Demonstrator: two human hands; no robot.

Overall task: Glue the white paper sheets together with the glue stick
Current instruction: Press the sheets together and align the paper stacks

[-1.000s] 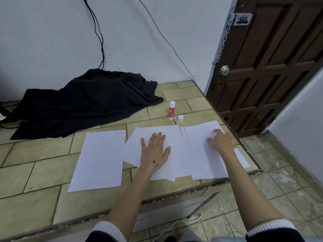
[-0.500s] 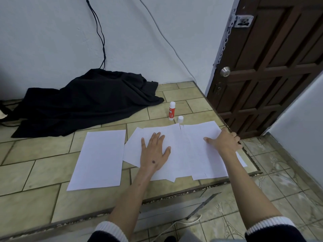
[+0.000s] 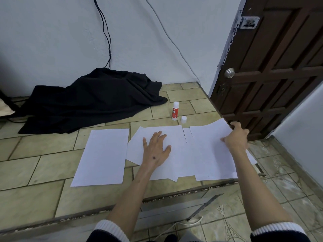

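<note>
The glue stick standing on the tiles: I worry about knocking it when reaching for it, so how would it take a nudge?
The glue stick stands upright, tall on a narrow base, so a sideways nudge would probably tip it. Being round, it would then likely roll on the smooth tiled floor. Its cap sits off beside it, so the exposed end might smear.

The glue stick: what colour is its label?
Red label on a white tube, seen from the head view.

Sheets spread across the tiled ledge, hands on top.
Left hand (image 3: 156, 149) lies flat on the overlapping sheets (image 3: 181, 154); right hand (image 3: 235, 137) grips their right edge. A single sheet (image 3: 103, 154) lies left; glue stick (image 3: 175, 111) and cap (image 3: 183, 119) stand behind, cloth (image 3: 90, 100) further back left.
</note>
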